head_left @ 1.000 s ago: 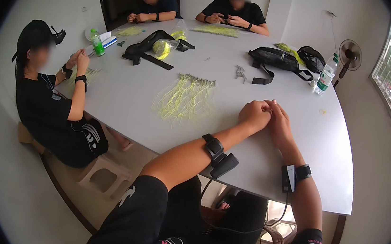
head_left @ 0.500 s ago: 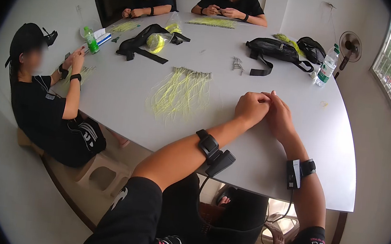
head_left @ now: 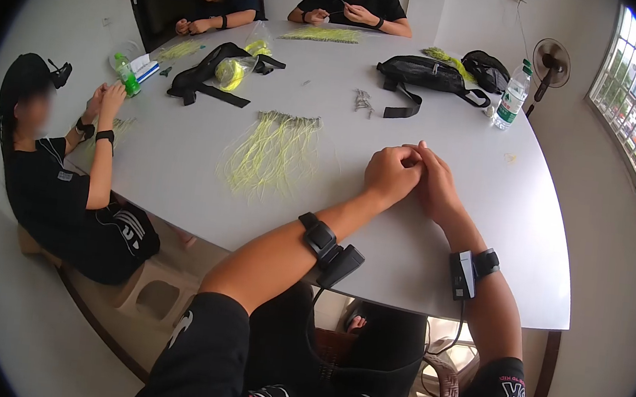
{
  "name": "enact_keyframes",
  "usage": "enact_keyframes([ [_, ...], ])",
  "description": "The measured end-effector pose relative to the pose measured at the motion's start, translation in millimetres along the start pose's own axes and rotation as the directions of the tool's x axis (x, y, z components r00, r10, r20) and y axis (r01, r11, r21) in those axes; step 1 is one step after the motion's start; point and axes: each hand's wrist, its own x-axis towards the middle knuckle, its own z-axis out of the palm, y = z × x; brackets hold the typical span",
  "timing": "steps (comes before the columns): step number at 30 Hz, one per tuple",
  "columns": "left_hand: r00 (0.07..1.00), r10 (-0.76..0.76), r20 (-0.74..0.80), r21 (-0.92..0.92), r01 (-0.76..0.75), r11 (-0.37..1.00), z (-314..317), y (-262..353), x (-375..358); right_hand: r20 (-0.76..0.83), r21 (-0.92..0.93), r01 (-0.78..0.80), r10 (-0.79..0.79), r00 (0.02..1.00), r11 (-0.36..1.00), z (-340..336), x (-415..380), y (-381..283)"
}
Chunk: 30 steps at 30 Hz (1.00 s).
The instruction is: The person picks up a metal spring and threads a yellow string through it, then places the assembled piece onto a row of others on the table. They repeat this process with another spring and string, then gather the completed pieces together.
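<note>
My left hand point(head_left: 392, 174) and my right hand point(head_left: 437, 186) meet over the table, fingertips touching. Both have their fingers closed in a pinch, and whatever lies between them is hidden or too small to make out. Left of my hands a row of yellow-green strands point(head_left: 272, 155) lies fanned out toward me, with small dark grey pieces point(head_left: 289, 119) along its far end. A little pile of grey metal pieces point(head_left: 363, 102) sits beyond my hands. Each of my wrists wears a black strap with a device on it.
Black waist bags point(head_left: 416, 75) and a water bottle point(head_left: 512, 99) stand at the far right of the grey table point(head_left: 373, 262). A black strap bag point(head_left: 211, 75) and yellow spools in plastic point(head_left: 230, 73) lie farther left. Three people work around the table, near a green bottle point(head_left: 127, 76).
My view has turned slightly right, so the scene sits farther left. My hands keep their joined pose. The person opposite has moved their hands apart, and the person at back left has lifted their head.
</note>
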Motion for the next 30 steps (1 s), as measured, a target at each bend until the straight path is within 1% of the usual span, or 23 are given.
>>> enact_keyframes([
  [2,1.0,-0.006,0.012,0.007,0.006,1.0,-0.2,2.0,-0.1,-0.033,-0.001,0.009,-0.009,0.999,1.0,1.1,-1.3,-2.6],
  [3,1.0,0.022,0.018,-0.028,-0.021,0.999,0.8,-1.9,0.7,-0.004,-0.034,0.017,-0.017,1.0,0.999,-1.8,0.8,-0.9],
  [4,1.0,0.018,0.007,-0.02,-0.018,1.0,1.5,-3.3,1.2,0.024,-0.067,0.025,-0.024,0.999,0.997,-5.5,0.5,-2.3],
  [5,1.0,0.003,0.029,0.004,-0.003,1.0,2.0,-4.1,0.8,-0.005,-0.153,-0.028,0.028,1.0,0.988,-10.7,0.9,-7.7],
  [6,0.999,-0.008,0.04,0.028,0.007,1.0,-0.2,0.9,1.4,-0.016,-0.16,-0.022,0.019,1.0,0.987,-18.1,4.3,-16.6],
  [7,0.999,-0.003,0.043,0.02,0.002,1.0,-0.9,2.8,3.2,-0.122,-0.374,0.002,-0.051,0.991,0.928,-28.5,9.0,-25.1],
  [8,0.998,-0.021,0.062,0.029,0.02,0.999,-1.7,3.0,2.7,-0.208,-0.566,-0.008,-0.134,0.969,0.824,-39.5,13.0,-32.8],
  [10,0.995,-0.044,0.089,0.041,0.04,0.998,-0.2,2.8,0.6,-0.264,-0.862,-0.075,-0.318,0.911,0.502,-84.6,25.6,-57.2],
  [12,0.996,-0.032,0.077,0.052,0.028,0.998,0.1,3.6,1.0,-0.216,-0.975,-0.155,-0.548,0.808,0.156,-153.2,42.8,-59.8],
  [14,0.996,-0.042,0.082,0.056,0.038,0.998,1.0,3.1,0.5,-0.335,-0.925,-0.372,-0.637,0.695,0.081,-202.2,48.6,-66.8],
  [16,0.996,-0.051,0.072,0.058,0.046,0.997,2.2,2.4,-0.3,-0.463,-0.875,-0.438,-0.625,0.628,0.208,-234.8,53.4,-69.2],
  [17,0.996,-0.051,0.067,0.059,0.047,0.997,2.6,3.1,-0.7,-0.486,-0.873,-0.381,-0.508,0.711,0.303,-262.0,64.7,-70.9],
  [18,0.997,-0.048,0.062,0.061,0.044,0.997,2.1,5.3,0.2,-0.481,-0.876,-0.376,-0.515,0.71,0.302,-265.7,69.3,-70.3],
  [19,0.997,-0.044,0.063,0.061,0.041,0.997,1.2,6.9,-0.5,-0.405,-0.912,-0.364,-0.54,0.738,0.188,-270.6,69.5,-66.3],
  [20,0.993,-0.084,0.087,0.079,0.078,0.994,0.0,8.7,-0.3,-0.323,-0.936,-0.345,-0.556,0.766,0.068,-275.2,71.7,-65.3],
  [21,0.986,-0.126,0.112,0.098,0.115,0.988,-0.8,9.2,1.3,-0.349,-0.933,-0.34,-0.533,0.771,0.119,-270.1,71.4,-69.6],
  [22,0.985,-0.127,0.117,0.098,0.116,0.988,-0.9,9.5,1.9,-0.354,-0.931,-0.345,-0.531,0.77,0.12,-264.3,69.3,-69.0],
  [24,0.986,-0.128,0.103,0.126,0.114,0.985,-0.4,9.7,1.4,-0.3,-0.954,-0.233,-0.537,0.789,0.19,-248.2,65.4,-66.2],
  [25,0.986,-0.127,0.106,0.121,0.114,0.986,-1.0,10.1,2.0,-0.27,-0.962,-0.204,-0.494,0.826,0.184,-235.0,62.3,-69.1],
  [27,0.982,-0.141,0.129,0.143,0.122,0.982,-2.2,10.8,2.5,-0.315,-0.905,-0.146,-0.398,0.862,0.4,-200.3,52.5,-76.2],
  [28,0.982,-0.139,0.13,0.137,0.121,0.983,-1.9,9.2,2.8,-0.302,-0.747,-0.025,-0.306,0.903,0.665,-181.1,45.3,-81.0],
  [29,0.988,-0.106,0.116,0.077,0.097,0.992,-1.6,6.5,3.5,-0.273,-0.581,0.063,-0.267,0.924,0.812,-152.1,33.1,-85.4],
  [30,0.992,-0.073,0.099,0.02,0.072,0.997,-1.1,3.4,4.4,-0.233,-0.433,0.072,-0.189,0.954,0.898,-127.6,21.9,-89.8],
])
